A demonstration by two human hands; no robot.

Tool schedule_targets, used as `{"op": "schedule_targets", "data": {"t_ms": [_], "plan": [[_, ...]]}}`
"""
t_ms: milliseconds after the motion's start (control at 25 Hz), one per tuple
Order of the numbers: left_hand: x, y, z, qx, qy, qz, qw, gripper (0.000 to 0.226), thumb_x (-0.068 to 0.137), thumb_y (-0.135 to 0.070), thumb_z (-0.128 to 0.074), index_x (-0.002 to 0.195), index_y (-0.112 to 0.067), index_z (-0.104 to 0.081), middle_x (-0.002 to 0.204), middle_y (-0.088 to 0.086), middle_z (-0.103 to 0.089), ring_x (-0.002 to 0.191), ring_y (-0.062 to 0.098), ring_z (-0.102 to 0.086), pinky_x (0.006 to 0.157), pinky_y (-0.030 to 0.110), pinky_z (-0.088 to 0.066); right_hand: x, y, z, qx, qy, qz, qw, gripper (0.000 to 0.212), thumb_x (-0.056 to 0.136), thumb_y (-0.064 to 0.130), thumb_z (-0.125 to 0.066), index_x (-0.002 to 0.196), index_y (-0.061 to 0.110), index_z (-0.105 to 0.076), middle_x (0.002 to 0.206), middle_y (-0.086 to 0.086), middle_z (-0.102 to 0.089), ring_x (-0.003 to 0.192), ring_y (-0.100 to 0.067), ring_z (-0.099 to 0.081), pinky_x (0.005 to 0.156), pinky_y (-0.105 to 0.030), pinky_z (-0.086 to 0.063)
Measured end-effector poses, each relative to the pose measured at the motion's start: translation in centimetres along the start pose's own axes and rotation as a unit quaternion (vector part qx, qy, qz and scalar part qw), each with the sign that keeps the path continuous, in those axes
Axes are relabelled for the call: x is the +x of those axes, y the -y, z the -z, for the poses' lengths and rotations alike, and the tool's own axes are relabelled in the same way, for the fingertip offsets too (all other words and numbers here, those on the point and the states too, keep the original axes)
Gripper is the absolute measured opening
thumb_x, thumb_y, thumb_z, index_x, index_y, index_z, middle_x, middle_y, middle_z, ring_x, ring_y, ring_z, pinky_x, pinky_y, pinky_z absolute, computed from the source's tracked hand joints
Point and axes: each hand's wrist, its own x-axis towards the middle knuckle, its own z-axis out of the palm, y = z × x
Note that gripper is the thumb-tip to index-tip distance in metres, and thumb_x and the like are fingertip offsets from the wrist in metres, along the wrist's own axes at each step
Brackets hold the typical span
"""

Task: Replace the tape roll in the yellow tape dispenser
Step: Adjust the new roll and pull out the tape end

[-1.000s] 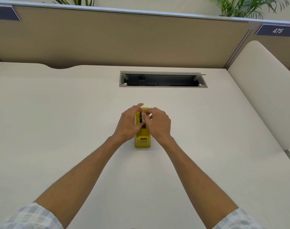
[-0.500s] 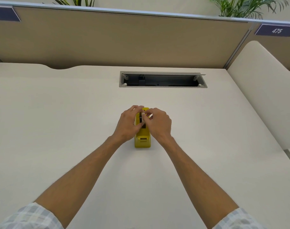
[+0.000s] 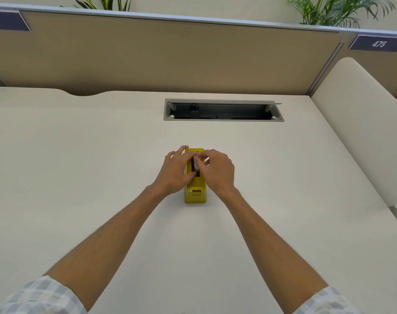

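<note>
The yellow tape dispenser [image 3: 195, 194] stands on the cream desk [image 3: 79, 166], its cutter end toward me. A tape roll [image 3: 194, 164] sits in its slot, mostly hidden by fingers. My left hand [image 3: 175, 171] rests against the dispenser's left side, with fingers reaching over the top and the thumb at the slot. My right hand [image 3: 218, 171] is on the right side, its thumb and forefinger pinched on the top of the roll.
An open grey cable tray [image 3: 223, 109] is cut into the desk behind the dispenser. A tan partition [image 3: 170, 55] closes the back and a cream side panel [image 3: 362, 123] stands at the right. Plants show above the partition.
My left fingers have spread a little farther over the dispenser's top. The dispenser stays in the same spot and my right hand keeps its pinch.
</note>
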Motion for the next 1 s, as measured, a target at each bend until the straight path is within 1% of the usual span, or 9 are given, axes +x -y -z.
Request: {"op": "schedule_targets", "data": {"t_ms": [80,240,400,520,640,760,880,1000], "plan": [[0.2,0.1,0.2,0.007,0.018,0.004,1.000,0.055,0.084,-0.027,-0.068,0.135,-0.029,-0.047,0.154,0.006,-0.032,0.142,0.025,-0.025,0.116,0.043,-0.017,-0.1,-0.1,0.0,0.005,0.001,0.009,1.000,0.023,0.093,0.037,-0.056,0.100,0.021,-0.071,0.095,0.005,-0.072,0.082,-0.015,-0.066,0.068,-0.030,-0.049],[0.4,0.3,0.3,0.014,0.032,-0.002,0.999,0.053,0.086,-0.030,-0.066,0.135,-0.032,-0.046,0.157,0.005,-0.028,0.147,0.021,-0.017,0.118,0.044,-0.009,-0.2,-0.1,0.0,0.010,0.000,0.019,1.000,0.023,0.094,0.036,-0.056,0.101,0.020,-0.071,0.096,0.004,-0.072,0.082,-0.016,-0.066,0.070,-0.032,-0.052],[0.5,0.2,0.4,0.011,0.038,-0.009,0.999,0.050,0.087,-0.029,-0.064,0.134,-0.032,-0.047,0.155,0.005,-0.032,0.148,0.017,-0.012,0.118,0.046,-0.007,-0.3,-0.2,-0.1,0.017,0.000,0.031,0.999,0.021,0.094,0.032,-0.057,0.102,0.020,-0.072,0.097,0.003,-0.072,0.083,-0.017,-0.067,0.070,-0.033,-0.053],[0.6,0.1,0.5,0.006,0.036,-0.016,0.999,0.044,0.089,-0.028,-0.061,0.131,-0.032,-0.050,0.150,0.004,-0.040,0.148,0.016,-0.012,0.119,0.048,-0.008,-0.5,-0.2,-0.1,0.008,0.002,0.046,0.999,0.019,0.092,0.031,-0.058,0.102,0.024,-0.073,0.094,0.004,-0.070,0.081,-0.016,-0.067,0.067,-0.031,-0.051],[0.7,0.1,0.5,0.007,0.031,-0.019,0.999,0.040,0.090,-0.028,-0.060,0.129,-0.029,-0.053,0.148,0.004,-0.043,0.148,0.017,-0.013,0.119,0.050,-0.009,-0.7,-0.2,0.0,-0.010,-0.004,0.068,0.998,0.019,0.092,0.032,-0.058,0.103,0.028,-0.073,0.092,0.005,-0.068,0.078,-0.016,-0.065,0.063,-0.029,-0.050],[0.8,0.2,0.5,0.018,0.037,-0.024,0.999,0.042,0.090,-0.031,-0.060,0.131,-0.024,-0.052,0.145,0.000,-0.047,0.148,0.016,-0.013,0.119,0.049,-0.010,-0.6,-0.4,0.0,-0.013,0.003,0.073,0.997,0.019,0.093,0.031,-0.059,0.104,0.025,-0.074,0.097,0.004,-0.069,0.081,-0.018,-0.065,0.064,-0.030,-0.049],[1.0,0.5,0.3,0.035,0.040,-0.027,0.998,0.048,0.091,-0.034,-0.060,0.136,-0.020,-0.050,0.147,-0.002,-0.046,0.147,0.015,-0.014,0.118,0.047,-0.013,-0.4,-0.4,0.0,-0.012,0.007,0.073,0.997,0.018,0.093,0.027,-0.060,0.101,0.023,-0.075,0.098,0.004,-0.070,0.084,-0.019,-0.065,0.064,-0.026,-0.041],[1.1,0.6,0.2,0.040,0.041,-0.030,0.998,0.050,0.091,-0.034,-0.060,0.137,-0.019,-0.049,0.147,-0.002,-0.046,0.147,0.015,-0.015,0.116,0.045,-0.016,-0.4,-0.4,0.1,-0.025,0.004,0.084,0.996,0.018,0.094,0.026,-0.058,0.102,0.022,-0.074,0.098,0.004,-0.069,0.082,-0.019,-0.064,0.062,-0.025,-0.036]]}}
